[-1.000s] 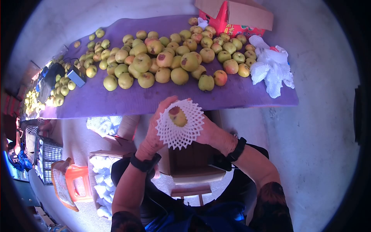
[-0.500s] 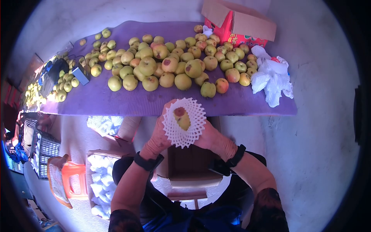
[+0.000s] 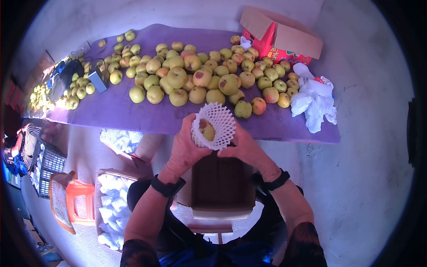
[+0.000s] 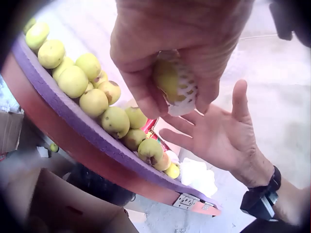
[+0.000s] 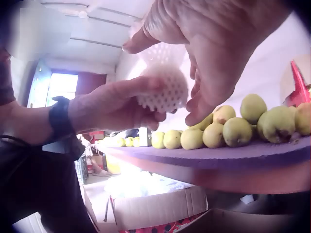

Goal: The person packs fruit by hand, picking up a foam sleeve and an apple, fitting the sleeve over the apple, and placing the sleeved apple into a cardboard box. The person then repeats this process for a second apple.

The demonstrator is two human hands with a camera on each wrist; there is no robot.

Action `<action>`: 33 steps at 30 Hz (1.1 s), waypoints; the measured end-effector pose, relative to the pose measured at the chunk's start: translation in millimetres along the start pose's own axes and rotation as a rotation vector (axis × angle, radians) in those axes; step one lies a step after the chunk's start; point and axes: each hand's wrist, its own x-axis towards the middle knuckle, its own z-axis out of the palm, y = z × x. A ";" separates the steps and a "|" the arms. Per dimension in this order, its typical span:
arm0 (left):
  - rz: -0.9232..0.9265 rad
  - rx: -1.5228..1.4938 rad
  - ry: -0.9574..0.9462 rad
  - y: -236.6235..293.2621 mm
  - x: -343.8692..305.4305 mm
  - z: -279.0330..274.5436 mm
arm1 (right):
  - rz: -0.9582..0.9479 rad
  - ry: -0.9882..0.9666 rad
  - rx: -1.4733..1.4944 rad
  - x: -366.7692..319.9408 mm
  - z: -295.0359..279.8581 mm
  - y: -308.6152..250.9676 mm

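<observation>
Writing: the red carton (image 3: 272,42) at the far right of the table has coloured print along its lower edge. It is too small to read, and no other lettering can be made out.
Apple: a yellow-green apple (image 3: 206,130) with a dark brown blotch sits inside a white foam net (image 3: 219,116). It is held above the near edge of the purple mat (image 3: 133,116), over an open brown box (image 3: 222,182).
Left hand: the left hand (image 3: 183,149) curls its thumb and fingers closely round the netted apple from the left and below.
Right hand: the right hand (image 3: 243,149) is at the net's right side, touching it or just short of it. Its fingers are straight and spread, and it holds nothing.
Head view only: a pile of apples (image 3: 200,78) covers the far half of the mat. A heap of spare nets (image 3: 313,95) lies at its right end. A carton of nets (image 3: 111,204) and an orange stool (image 3: 80,200) stand on the floor at the near left.
Left wrist view only: the right palm faces the camera, wide open. The net covers one side of the apple and leaves bare skin on the other. A black wristband (image 4: 260,201) circles the right wrist.
Right wrist view only: the net's rounded closed end bulges past the left thumb, and the table's underside shows.
Materials: the net is soft foam mesh with diamond-shaped cells and a scalloped rim. The mat is matte and slightly padded. The boxes are plain corrugated card.
</observation>
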 end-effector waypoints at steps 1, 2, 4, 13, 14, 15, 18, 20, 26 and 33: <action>-0.004 -0.004 0.002 2.6 -0.6 3.2 | -0.086 -0.013 -0.167 0.3 6.9 2.7; -0.007 -0.007 0.002 4.2 -0.8 6.3 | -0.172 -0.024 -0.334 1.0 12.3 4.8; -0.015 -0.014 -0.010 5.8 -1.2 11.3 | -0.102 0.014 -0.242 2.9 17.5 5.4; -0.023 -0.511 -0.220 7.3 1.2 0.3 | -0.072 0.170 0.009 11.6 5.7 24.1; -0.163 -0.828 -0.352 11.3 1.7 -5.3 | -0.024 0.189 0.090 11.5 2.4 23.1; -0.162 -0.826 -0.348 5.0 1.2 -2.4 | -0.025 0.185 0.090 11.5 1.1 21.9; -0.321 -1.053 -0.065 -6.6 0.9 9.7 | 0.001 0.219 0.179 13.1 3.3 19.7; -0.455 -1.328 -0.005 9.7 1.1 16.7 | -0.061 0.193 0.121 14.0 13.4 20.8; -0.387 -1.492 -0.094 5.0 3.4 30.7 | -0.242 0.146 -0.192 25.9 24.1 30.1; -0.318 -1.419 -0.128 0.9 9.8 32.9 | -0.406 0.211 -0.542 27.1 18.8 28.1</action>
